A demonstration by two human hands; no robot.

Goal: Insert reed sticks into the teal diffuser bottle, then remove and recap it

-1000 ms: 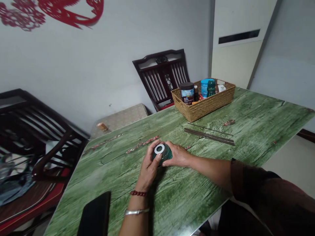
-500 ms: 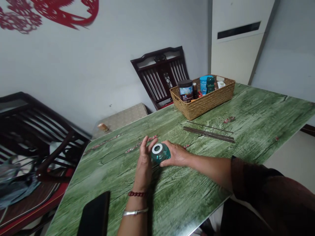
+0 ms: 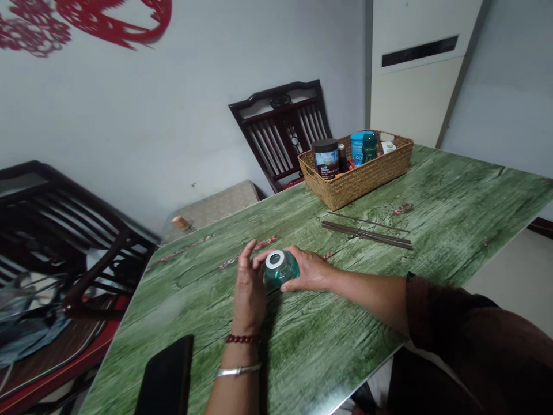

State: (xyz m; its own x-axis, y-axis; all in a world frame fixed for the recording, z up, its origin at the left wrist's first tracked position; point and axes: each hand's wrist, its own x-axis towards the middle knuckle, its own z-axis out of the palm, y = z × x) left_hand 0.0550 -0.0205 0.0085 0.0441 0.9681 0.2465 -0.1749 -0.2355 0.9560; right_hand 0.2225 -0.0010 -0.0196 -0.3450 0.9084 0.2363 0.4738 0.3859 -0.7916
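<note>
My right hand (image 3: pixel 306 270) wraps round a small rounded teal glass bottle (image 3: pixel 283 274), gripping it from its right side. A silvery-white ring with a dark opening tops the bottle, which tilts a little toward me. Just to its left is my left hand (image 3: pixel 250 282), palm side toward the glass and fingers raised and apart. Some of those fingertips pass behind the bottle, so I cannot tell whether they touch it. Several thin dark sticks (image 3: pixel 367 235) lie on the green table (image 3: pixel 207 323) beyond my right forearm.
A woven basket (image 3: pixel 363 189) at the back of the table holds a brown-lidded jar (image 3: pixel 326 158), a blue container and other small items. At the near left lies a black phone (image 3: pixel 165 377). Dark wooden chairs (image 3: pixel 285 124) stand at the far side and the left.
My left hand has shifted slightly left and its fingers have moved a little away from the bottle's top. My right hand keeps its hold, with the bottle almost in place.
</note>
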